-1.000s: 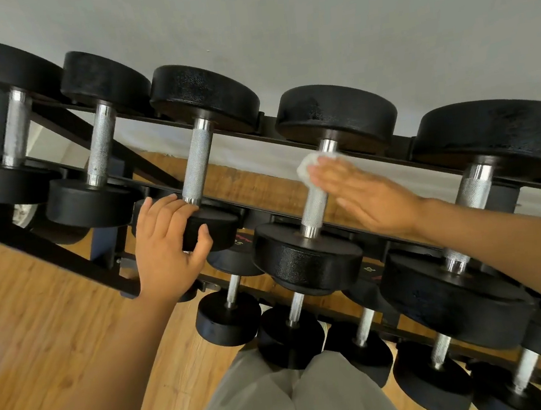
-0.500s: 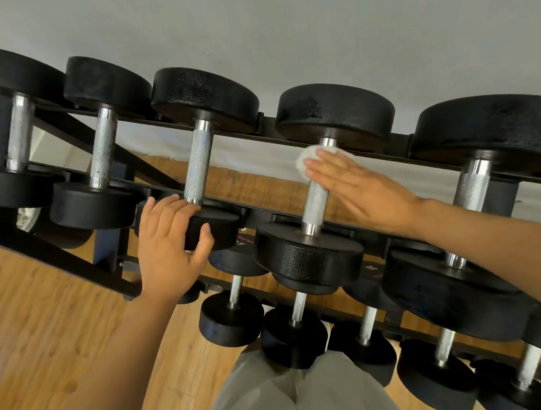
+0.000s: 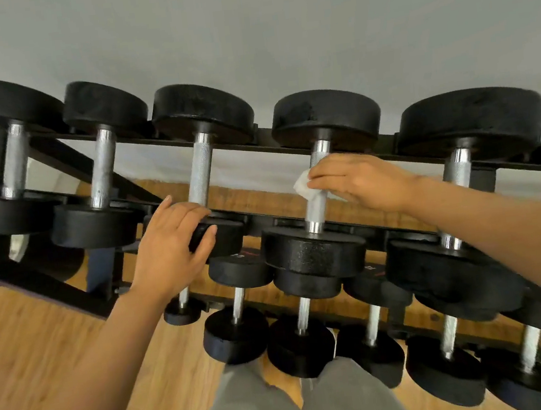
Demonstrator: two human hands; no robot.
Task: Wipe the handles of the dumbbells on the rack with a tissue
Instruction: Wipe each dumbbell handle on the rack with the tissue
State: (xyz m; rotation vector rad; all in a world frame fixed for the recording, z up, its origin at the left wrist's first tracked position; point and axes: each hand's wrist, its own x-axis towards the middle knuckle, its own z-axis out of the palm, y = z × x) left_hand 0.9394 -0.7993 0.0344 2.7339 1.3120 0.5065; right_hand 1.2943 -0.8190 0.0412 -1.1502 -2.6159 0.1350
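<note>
Pinching white tissue point(image 3: 304, 185) against fourth dumbbell handle point(image 3: 317, 204) on top rack point(image 3: 264, 136) tier: right hand point(image 3: 362, 182). Resting, fingers loosely curved, on near head point(image 3: 220, 239) of third dumbbell: left hand point(image 3: 169, 250). Beneath, wooden floor point(image 3: 24, 334).

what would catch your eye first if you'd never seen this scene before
The top-shelf row of black dumbbells with silver handles on the rack. Mid-row, the right hand wraps a white tissue round the fourth dumbbell's handle. To its left, the left hand rests on the near head of the third dumbbell.
</note>
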